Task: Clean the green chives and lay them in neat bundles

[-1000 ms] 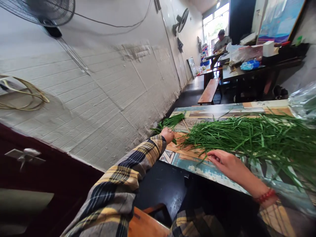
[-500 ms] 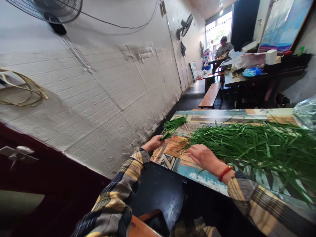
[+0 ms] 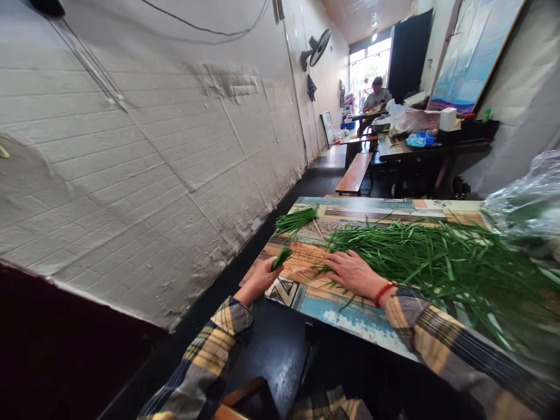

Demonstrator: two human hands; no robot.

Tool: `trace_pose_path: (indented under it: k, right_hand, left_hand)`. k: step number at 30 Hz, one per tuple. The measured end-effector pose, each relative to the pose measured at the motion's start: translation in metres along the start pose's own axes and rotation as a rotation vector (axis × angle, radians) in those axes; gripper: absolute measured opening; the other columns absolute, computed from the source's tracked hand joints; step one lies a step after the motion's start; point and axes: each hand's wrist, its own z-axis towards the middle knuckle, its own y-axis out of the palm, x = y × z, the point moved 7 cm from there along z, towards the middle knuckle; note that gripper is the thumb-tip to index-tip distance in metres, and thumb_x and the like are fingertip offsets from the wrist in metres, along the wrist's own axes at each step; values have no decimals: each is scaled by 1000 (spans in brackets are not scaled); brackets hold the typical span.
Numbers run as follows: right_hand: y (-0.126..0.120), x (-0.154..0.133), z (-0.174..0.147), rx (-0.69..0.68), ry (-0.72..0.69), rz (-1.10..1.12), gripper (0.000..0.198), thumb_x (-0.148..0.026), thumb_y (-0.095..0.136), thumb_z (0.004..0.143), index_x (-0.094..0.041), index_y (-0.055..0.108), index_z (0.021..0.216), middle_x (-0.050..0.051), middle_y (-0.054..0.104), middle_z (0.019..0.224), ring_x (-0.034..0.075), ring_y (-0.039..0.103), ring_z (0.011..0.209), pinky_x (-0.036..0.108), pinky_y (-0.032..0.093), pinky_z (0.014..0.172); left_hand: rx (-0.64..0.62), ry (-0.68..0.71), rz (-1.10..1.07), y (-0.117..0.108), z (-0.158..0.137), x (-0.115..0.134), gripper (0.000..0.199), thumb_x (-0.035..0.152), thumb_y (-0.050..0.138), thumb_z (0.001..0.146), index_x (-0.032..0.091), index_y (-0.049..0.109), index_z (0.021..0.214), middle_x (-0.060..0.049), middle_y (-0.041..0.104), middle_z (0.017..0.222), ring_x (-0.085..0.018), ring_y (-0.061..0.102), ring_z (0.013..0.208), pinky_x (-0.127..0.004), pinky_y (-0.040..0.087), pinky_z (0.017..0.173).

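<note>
My left hand (image 3: 258,280) is closed round a small bunch of garlic chives (image 3: 282,257), just past the table's left front edge; the cut ends stick up above my fist. My right hand (image 3: 353,274) lies with its fingers stretched out at the left end of a big loose pile of chives (image 3: 431,251), touching a few blades. A neat bundle of chives (image 3: 296,220) rests at the table's far left corner. Between that bundle and the pile lies a thin wooden stick (image 3: 319,232).
The patterned table (image 3: 363,324) carries a clear plastic bag (image 3: 525,195) at its right. A white wall (image 3: 175,175) runs along the left. Beyond are a wooden bench (image 3: 355,173), a dark table (image 3: 396,153) with bags on it, and a seated person (image 3: 377,96).
My view has turned slightly to the right. My left hand has drawn back from beside the neat bundle, bringing its bunch with it. The right hand's fingers have spread over the pile's end.
</note>
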Motion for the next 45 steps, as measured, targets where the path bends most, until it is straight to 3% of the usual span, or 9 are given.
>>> trace_pose_path:
  k: [6,11,14,17,23,29,38,41,45]
  right_hand:
    - [-13,41,-75,70,96,-117,30,-32,48,93,-21,58,119,7,61,125,22,53,116,39,36,96]
    - [-32,56,-102,98,197,-178,24,-33,53,90,-19,64,105,7,66,113,24,58,105,40,40,89]
    - [-49,43,-88,112,190,-152,25,-39,51,90,-20,66,97,8,68,105,25,58,103,40,40,89]
    - [-53,22,-49,154,137,-96,26,-33,46,93,-21,63,108,8,66,114,24,54,113,39,38,94]
    - [3,20,48,-20,254,-56,31,-26,50,90,-20,58,119,11,62,119,24,51,115,37,38,97]
    - [38,27,92,-43,403,-61,35,-30,51,88,-11,58,117,20,61,116,32,52,115,48,38,95]
    - [52,6,87,-89,164,81,41,-25,41,93,-20,49,133,9,56,134,21,48,126,39,39,103]
    - [49,14,63,-72,150,86,43,-25,43,92,-15,49,133,13,52,137,23,45,129,40,36,107]
    - [42,42,10,-51,282,-6,45,-30,44,92,-10,51,132,17,47,140,28,40,133,45,37,107]
  left_hand:
    - [-63,64,56,19,-1,10,29,37,45,84,14,61,89,-2,59,77,-16,53,76,-24,42,68]
    - [-55,84,216,35,-3,27,22,28,45,86,18,63,94,-4,66,83,-18,59,79,-25,44,70]
    - [-56,67,409,50,-5,27,22,19,47,83,20,62,99,-6,67,91,-19,62,86,-27,44,75]
    - [-60,51,599,70,-9,20,29,12,45,82,17,59,107,-9,67,98,-22,62,91,-31,45,79]
    - [41,69,687,82,-15,8,29,12,43,85,16,56,110,-9,66,96,-21,61,92,-31,45,80]
    - [49,77,655,82,-15,2,27,12,44,86,17,55,109,-8,66,99,-21,61,93,-31,44,79]
    - [58,80,650,80,-15,6,22,13,41,87,17,57,101,-8,66,94,-21,61,89,-31,44,77]
    - [62,75,633,81,-15,2,27,14,42,87,18,57,109,-9,67,99,-21,61,94,-32,44,80]
    - [50,23,615,78,-12,1,32,15,44,86,19,56,115,-9,67,105,-21,60,100,-30,43,83]
